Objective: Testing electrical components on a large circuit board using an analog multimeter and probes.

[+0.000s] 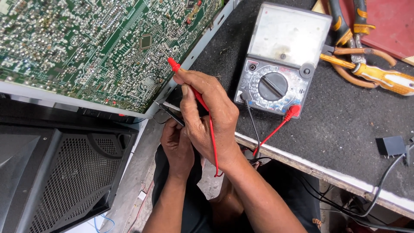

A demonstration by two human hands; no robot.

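Your right hand (pixel 207 108) pinches the red probe (pixel 174 65) and your left hand (pixel 177 142) the black probe (pixel 172 115); a slip could bridge circuit board (pixel 86 47) joints.

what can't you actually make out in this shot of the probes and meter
- Head view: the black probe tip, hidden under the circuit board edge.
- What the left hand grips, covered by the right hand.
- The red probe tip's exact solder point, too small.
- The analog multimeter needle, washed out by glare.
- The pliers, cut off by the top edge.
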